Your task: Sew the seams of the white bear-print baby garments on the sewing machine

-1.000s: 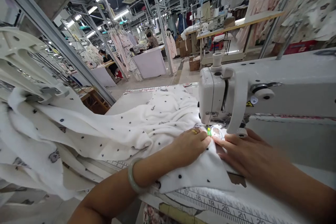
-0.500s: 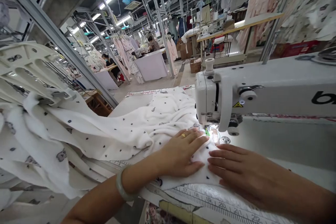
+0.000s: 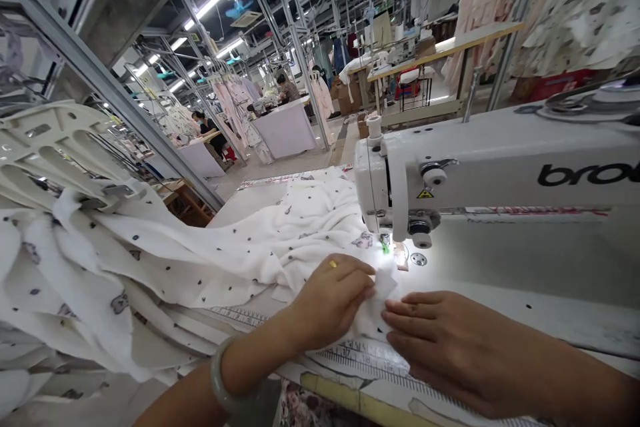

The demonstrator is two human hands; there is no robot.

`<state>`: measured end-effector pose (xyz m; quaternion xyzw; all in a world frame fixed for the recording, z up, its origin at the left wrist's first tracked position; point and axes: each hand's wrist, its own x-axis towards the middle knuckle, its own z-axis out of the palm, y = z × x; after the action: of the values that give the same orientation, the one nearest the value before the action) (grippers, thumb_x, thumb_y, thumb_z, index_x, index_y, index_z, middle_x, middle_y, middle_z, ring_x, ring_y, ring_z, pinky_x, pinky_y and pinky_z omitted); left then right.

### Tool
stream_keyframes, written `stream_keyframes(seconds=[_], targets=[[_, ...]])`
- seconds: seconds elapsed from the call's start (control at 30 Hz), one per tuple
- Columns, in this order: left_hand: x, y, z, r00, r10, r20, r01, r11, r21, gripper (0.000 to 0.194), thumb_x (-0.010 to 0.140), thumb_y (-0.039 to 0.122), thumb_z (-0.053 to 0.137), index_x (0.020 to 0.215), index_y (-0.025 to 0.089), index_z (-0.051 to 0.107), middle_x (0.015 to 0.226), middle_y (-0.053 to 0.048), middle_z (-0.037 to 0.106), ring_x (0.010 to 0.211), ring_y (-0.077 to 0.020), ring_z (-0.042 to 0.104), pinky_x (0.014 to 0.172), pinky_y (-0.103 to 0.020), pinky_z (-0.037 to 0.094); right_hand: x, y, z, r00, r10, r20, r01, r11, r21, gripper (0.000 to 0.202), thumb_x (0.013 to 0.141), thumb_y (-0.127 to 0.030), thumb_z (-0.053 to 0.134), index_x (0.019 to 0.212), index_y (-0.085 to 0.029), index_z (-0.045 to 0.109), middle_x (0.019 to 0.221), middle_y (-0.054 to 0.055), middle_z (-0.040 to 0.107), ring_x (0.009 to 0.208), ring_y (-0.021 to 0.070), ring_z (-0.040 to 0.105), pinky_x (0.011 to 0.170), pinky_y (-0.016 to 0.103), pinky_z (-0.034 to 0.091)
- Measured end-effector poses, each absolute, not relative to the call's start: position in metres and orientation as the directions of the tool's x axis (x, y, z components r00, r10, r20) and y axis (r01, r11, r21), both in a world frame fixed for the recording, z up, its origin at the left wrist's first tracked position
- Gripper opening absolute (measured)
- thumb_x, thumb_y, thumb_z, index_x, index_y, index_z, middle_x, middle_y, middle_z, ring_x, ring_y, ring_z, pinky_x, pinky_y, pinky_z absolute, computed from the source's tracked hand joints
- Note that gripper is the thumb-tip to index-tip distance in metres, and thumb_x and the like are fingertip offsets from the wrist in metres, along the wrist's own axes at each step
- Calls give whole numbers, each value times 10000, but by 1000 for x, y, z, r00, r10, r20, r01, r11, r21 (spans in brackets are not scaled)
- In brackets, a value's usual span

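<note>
White fleecy fabric (image 3: 320,210) with small dark spots and grey animal prints lies bunched on the sewing bed. Its near edge runs under the green-tinted presser foot (image 3: 385,245) of a white sewing machine (image 3: 377,180). My left hand (image 3: 330,297), with a ring and a pale bangle, is closed, its fingertips pinching a folded bit of the fabric just in front of the foot. Flat beside that fold rests my right hand (image 3: 445,340), fingers stretched out and touching the fabric's right edge.
A white plastic rack (image 3: 65,153) at left carries more draped fabric. A printed ruler (image 3: 370,357) runs along the table's near edge. Beyond stand metal posts, other work tables (image 3: 287,127), hanging garments (image 3: 485,20) and co-workers seated far back.
My left hand has gone from lying flat on the fabric to pinching its edge, drawn back from the presser foot. A fold now stands up there. My right hand has come slightly nearer me.
</note>
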<state>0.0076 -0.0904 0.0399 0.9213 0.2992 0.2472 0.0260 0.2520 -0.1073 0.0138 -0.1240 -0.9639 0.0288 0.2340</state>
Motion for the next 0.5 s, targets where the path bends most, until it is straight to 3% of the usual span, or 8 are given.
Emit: stream_keyframes(seconds=[0.1,0.2,0.33,0.5], targets=[[16,-90,34,805,537,252,527,-843,108,186,1054,270,458,971,179,597,1000,-71,726,985,-216,660,1074,-413,472,253,-108,14,-909,238,343,205,970,-130,275,1022,-161,406,1041,-182,680,883,71,704,763,229,618,747,394,500],[18,-89,31,841,526,125,518,-850,93,204,925,317,572,1057,162,592,983,-74,686,931,-238,629,1031,-435,477,255,-108,14,-918,239,318,200,968,-150,224,1004,-170,430,966,-193,649,877,56,686,739,226,576,744,398,480],[17,-88,29,857,506,99,503,-862,59,567,821,286,602,1351,100,527,1187,-140,659,1072,-298,607,1015,-453,486,256,-107,14,-913,242,329,192,965,-176,182,997,-173,463,961,-201,639,870,52,682,732,225,563,710,386,455],[16,-84,18,864,481,148,487,-874,1,476,982,294,500,1419,108,532,1456,-162,603,1209,-311,597,1076,-477,470,254,-109,17,-910,252,329,200,962,-184,151,983,-171,486,917,-211,616,902,56,688,762,226,601,740,389,475]])
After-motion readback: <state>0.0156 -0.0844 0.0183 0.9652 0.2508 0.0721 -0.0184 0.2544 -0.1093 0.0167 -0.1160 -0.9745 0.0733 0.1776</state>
